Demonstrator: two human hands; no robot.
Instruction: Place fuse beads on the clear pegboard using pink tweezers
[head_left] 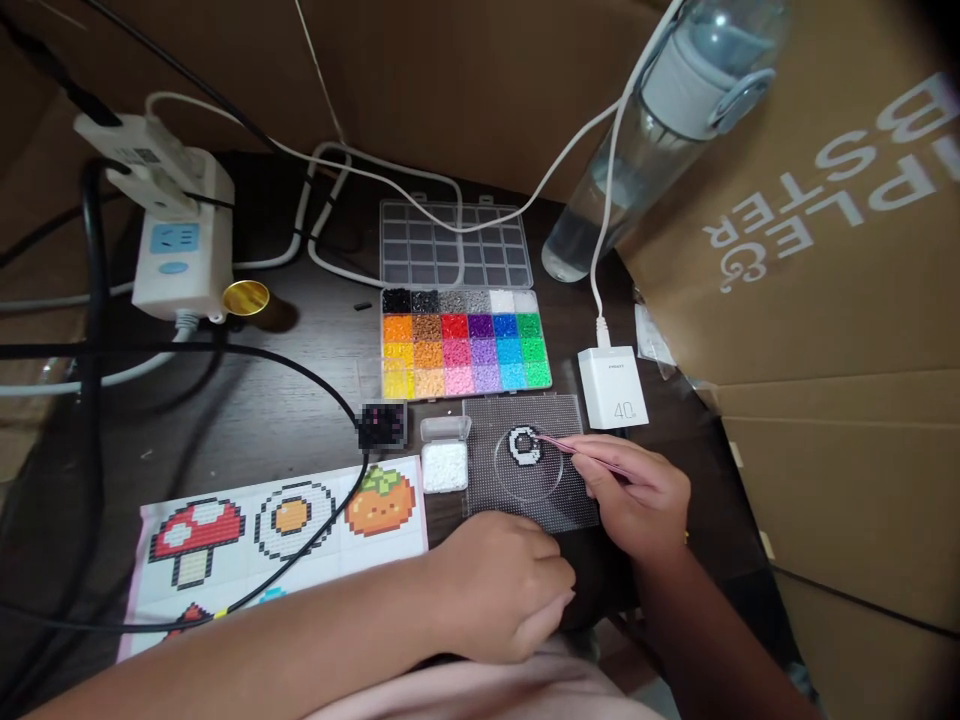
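In my right hand (646, 495) is a pair of pink tweezers (559, 443), pinched between thumb and fingers. Their tips touch or nearly touch the right side of a small ring of white and dark beads (515, 447). This ring stands on a clear square pegboard (480, 440), inside a larger circle outline. My left hand (499, 585) is curled into a fist at the pegboard's near edge, with nothing showing out of it. Left of the board, a small open box (445, 466) holds white beads. A sorted bead case (480, 345) of many colours lies open behind the board.
A pattern sheet (247, 540) lies at left, partly under my left forearm. A black cable (300, 355) crosses above it to a small pixelated object (381, 425). Around stand a white charger (613, 387), a water bottle (637, 140), a power strip (184, 240) and cardboard walls (817, 320).
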